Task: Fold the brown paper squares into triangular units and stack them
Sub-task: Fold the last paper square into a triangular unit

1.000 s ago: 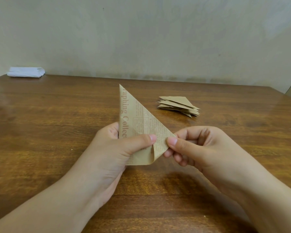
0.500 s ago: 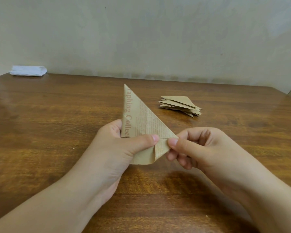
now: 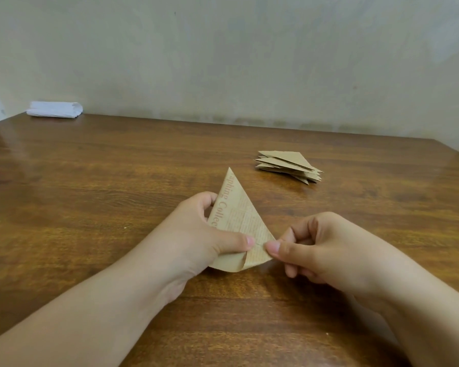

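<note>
A brown, newspaper-printed paper sheet folded into a triangle [image 3: 240, 221] is held up just above the glossy dark-brown wooden table [image 3: 96, 186], its sharp tip pointing away from the person and its lower edge curling into a soft, uncreased roll near the bottom. The left hand [image 3: 196, 234] grips the paper's left side, with the thumb pressed flat across the printed face and the other fingers curled behind the sheet. The right hand [image 3: 321, 247] pinches the paper's right corner between the thumb on top and the index finger behind, while its remaining fingers are curled into the palm. The two thumb tips sit almost touching each other on the paper's lower part. Printed lettering runs along the paper's left edge, partly covered by the left hand. Beyond the held paper and to its right, well apart from it, lies a loose stack of folded brown paper triangles [image 3: 289, 165] flat on the table, their points fanned out slightly rather than squared up. Far from the held paper, at the table's back left corner against the pale wall [image 3: 236, 62], rests a folded white cloth or wad of paper [image 3: 55, 109]; which of the two it is cannot be told.
</note>
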A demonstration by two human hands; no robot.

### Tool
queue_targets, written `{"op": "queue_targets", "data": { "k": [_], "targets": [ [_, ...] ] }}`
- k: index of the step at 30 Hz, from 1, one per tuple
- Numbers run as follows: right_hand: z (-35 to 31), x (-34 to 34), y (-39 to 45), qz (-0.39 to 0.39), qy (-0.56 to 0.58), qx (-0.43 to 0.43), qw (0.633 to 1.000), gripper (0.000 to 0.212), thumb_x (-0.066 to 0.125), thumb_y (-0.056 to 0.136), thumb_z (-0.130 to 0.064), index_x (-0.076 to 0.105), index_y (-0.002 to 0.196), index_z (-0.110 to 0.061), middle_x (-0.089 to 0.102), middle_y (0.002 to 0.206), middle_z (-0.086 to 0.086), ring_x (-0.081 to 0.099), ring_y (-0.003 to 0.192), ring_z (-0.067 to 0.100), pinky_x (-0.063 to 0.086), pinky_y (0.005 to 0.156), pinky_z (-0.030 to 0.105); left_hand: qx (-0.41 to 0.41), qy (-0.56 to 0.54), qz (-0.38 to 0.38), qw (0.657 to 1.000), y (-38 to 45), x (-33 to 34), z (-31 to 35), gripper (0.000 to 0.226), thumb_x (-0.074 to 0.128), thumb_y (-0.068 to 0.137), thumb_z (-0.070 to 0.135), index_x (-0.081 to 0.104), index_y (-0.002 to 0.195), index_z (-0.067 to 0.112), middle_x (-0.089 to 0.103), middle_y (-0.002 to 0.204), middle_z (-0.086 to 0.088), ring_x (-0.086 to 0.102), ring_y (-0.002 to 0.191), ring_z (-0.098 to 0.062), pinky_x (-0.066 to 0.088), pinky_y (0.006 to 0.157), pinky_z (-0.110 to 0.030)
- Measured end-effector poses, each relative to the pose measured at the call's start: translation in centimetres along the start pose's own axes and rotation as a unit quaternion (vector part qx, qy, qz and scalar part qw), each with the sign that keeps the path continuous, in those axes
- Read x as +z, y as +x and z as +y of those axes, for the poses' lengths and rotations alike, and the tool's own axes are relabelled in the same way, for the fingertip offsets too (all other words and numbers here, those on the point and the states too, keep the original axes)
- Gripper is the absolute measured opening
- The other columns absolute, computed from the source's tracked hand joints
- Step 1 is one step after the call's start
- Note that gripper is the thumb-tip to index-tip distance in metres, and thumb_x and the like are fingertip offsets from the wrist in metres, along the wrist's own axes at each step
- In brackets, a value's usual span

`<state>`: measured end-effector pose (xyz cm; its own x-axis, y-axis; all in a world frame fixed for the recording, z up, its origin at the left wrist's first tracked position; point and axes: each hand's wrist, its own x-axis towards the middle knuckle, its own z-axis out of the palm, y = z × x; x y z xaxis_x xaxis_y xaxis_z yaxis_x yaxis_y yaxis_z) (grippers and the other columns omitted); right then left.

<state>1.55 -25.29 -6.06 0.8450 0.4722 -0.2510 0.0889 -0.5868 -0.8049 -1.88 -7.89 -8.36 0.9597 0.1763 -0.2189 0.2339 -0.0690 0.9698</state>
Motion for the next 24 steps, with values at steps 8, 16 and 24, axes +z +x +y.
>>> {"op": "queue_targets", "data": {
  "k": [8, 16, 24],
  "targets": [
    [0.5, -0.4, -0.3, 0.069, -0.080, -0.108, 0.989, 0.012, 0.075, 0.074, -0.036, 0.070, 0.073, -0.025, 0.063, 0.066, -0.012, 0.051, 0.055, -0.002, 0.043, 0.055, 0.012, 0.031, 0.115, -0.002, 0.993, 0.1, -0.4, 0.0, 0.062, 0.088, 0.058, 0.008, 0.056, 0.106, 0.032, 0.073, 0.095, 0.000, 0.072, 0.085, -0.019, 0.059, 0.077, -0.041],
    [0.9, 1.2, 0.2, 0.053, -0.214, -0.125, 0.967, 0.009, 0.071, 0.078, -0.040, 0.067, 0.077, -0.031, 0.053, 0.085, -0.014, 0.049, 0.078, -0.005, 0.040, 0.066, 0.013, 0.083, 0.276, 0.018, 0.957, -0.4, 0.1, 0.5, 0.067, 0.084, 0.065, 0.020, 0.044, 0.112, 0.046, 0.064, 0.101, 0.015, 0.066, 0.083, -0.007, 0.058, 0.067, -0.028],
    [0.6, 1.6, 0.2, 0.050, -0.193, -0.111, 0.974, 0.010, 0.070, 0.077, -0.037, 0.067, 0.073, -0.028, 0.054, 0.084, -0.013, 0.051, 0.082, 0.001, 0.046, 0.075, 0.018, 0.181, 0.401, 0.090, 0.893, -1.9, -0.2, 0.7, 0.044, 0.072, 0.072, 0.045, 0.040, 0.103, 0.049, 0.030, 0.110, 0.026, 0.028, 0.111, 0.003, 0.026, 0.089, -0.021]
  ]
}}
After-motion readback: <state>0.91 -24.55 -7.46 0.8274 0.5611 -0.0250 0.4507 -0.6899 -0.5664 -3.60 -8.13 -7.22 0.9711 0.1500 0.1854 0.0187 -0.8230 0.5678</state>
